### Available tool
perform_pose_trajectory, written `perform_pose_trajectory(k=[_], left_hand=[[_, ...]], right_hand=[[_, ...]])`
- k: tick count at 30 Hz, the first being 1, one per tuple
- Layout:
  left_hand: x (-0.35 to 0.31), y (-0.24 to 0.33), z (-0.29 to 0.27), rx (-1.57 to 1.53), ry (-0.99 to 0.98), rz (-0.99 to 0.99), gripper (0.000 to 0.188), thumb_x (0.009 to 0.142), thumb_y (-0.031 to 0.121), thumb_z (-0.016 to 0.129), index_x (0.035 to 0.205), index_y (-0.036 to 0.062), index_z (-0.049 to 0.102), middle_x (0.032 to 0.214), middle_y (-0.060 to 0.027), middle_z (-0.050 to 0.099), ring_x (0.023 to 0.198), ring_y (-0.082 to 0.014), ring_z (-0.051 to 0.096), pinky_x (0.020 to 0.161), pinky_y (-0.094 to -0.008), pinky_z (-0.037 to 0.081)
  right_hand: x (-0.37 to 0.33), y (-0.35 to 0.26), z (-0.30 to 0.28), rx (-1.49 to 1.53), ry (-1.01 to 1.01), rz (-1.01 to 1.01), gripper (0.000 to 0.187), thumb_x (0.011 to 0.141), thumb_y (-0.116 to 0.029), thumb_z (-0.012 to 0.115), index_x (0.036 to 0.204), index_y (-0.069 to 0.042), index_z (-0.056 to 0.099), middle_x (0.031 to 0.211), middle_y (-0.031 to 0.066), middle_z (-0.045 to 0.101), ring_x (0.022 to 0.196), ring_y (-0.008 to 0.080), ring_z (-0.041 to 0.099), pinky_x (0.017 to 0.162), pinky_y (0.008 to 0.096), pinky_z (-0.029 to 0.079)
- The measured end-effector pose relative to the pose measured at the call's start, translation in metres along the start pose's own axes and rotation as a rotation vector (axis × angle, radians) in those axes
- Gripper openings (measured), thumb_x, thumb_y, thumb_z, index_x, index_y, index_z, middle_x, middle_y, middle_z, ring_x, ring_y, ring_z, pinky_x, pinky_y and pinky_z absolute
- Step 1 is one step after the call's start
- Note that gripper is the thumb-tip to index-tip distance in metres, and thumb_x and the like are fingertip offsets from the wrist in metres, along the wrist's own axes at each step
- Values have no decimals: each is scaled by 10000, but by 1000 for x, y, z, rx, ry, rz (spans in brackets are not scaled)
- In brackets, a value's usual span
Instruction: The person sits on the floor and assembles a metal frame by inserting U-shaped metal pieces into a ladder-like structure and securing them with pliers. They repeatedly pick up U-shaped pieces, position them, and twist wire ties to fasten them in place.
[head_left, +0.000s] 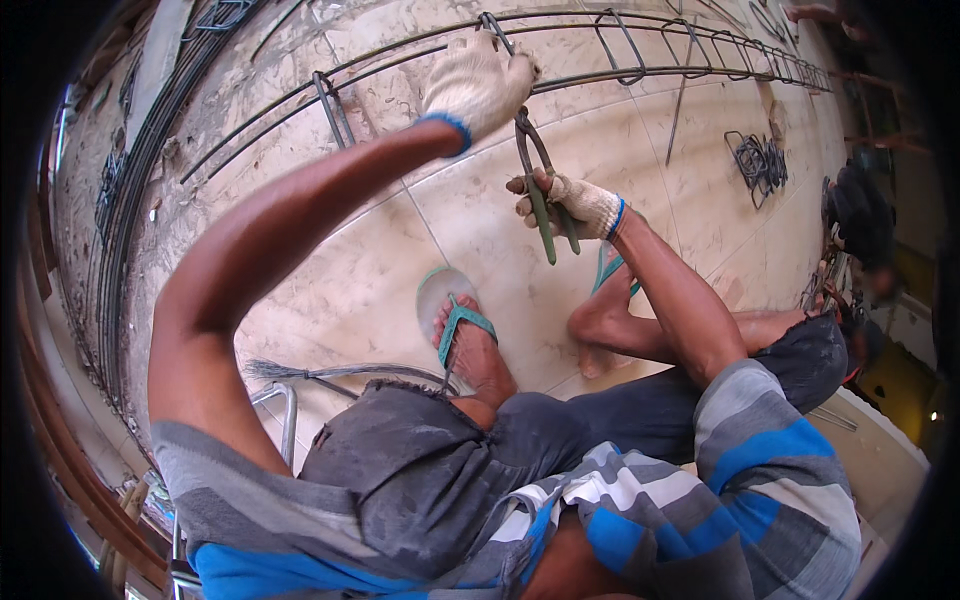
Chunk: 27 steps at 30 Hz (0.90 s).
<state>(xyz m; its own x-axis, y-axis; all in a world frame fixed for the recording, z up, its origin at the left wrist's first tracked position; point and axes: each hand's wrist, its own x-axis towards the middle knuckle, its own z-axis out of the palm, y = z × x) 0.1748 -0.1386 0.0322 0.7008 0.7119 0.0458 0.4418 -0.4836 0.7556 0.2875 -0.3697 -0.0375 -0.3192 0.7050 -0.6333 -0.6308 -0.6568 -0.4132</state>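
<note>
A long rebar cage [570, 78] of dark rods and bent stirrups lies across the tiled floor. My left hand [478, 85], in a white knitted glove with a blue cuff, is closed around a stirrup [491, 22] of the cage, and its fingertips are partly hidden. In my right hand [585, 203], gloved the same way with bare fingertips showing, is a pair of end-cutting pincers [541, 215] with green handles. The pincers' jaws point up toward the cage, just below my left hand. Another stirrup [333, 108] stands to the left on the rods.
A bundle of tie wire [345, 372] lies beside my left knee, near a metal stool leg [290, 425]. Long rebar rods [118, 230] run along the left. A heap of loose stirrups [758, 168] rests on the floor at the right. My sandalled foot [466, 335] is below the cage.
</note>
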Motion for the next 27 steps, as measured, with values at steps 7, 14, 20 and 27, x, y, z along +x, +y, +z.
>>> perform_pose_trajectory(k=[7, 14, 20, 27], left_hand=[[-114, -18, 34, -290, -312, -368, 579, 1016, 540, 571, 1181, -6, 673, 1073, -159, 743, 1026, -245, 702, 909, -401, 537], [-69, -36, 96, -1113, -673, -640, 558, 1078, 539, 524, 1256, 38, 693, 1114, -84, 688, 1116, -216, 596, 1001, -388, 485], [-71, -23, 122, -1001, -437, -732, 503, 1098, 482, 488, 1109, 41, 730, 1029, -70, 670, 964, -208, 569, 875, -382, 466], [-68, -7, 77, -776, -636, -727, 513, 1034, 451, 515, 1065, -12, 734, 930, -112, 738, 866, -247, 668, 795, -457, 528]], right_hand=[[5, 3, -8, 46, 145, 59, 589, 897, -533, 789, 1277, -109, 637, 1026, 54, 723, 952, 248, 730, 800, 368, 646], [11, 7, -17, 36, 135, 74, 595, 901, -553, 790, 1244, -89, 643, 996, 41, 706, 974, 193, 714, 858, 372, 626], [-15, 5, 85, -966, 923, 36, 638, 803, -318, 731, 1361, -52, 571, 1145, 150, 716, 1053, 324, 710, 897, 436, 546], [48, 57, 72, -1244, 1429, -250, 720, 893, -252, 717, 1509, -21, 426, 1181, 264, 687, 1089, 443, 685, 926, 530, 545]])
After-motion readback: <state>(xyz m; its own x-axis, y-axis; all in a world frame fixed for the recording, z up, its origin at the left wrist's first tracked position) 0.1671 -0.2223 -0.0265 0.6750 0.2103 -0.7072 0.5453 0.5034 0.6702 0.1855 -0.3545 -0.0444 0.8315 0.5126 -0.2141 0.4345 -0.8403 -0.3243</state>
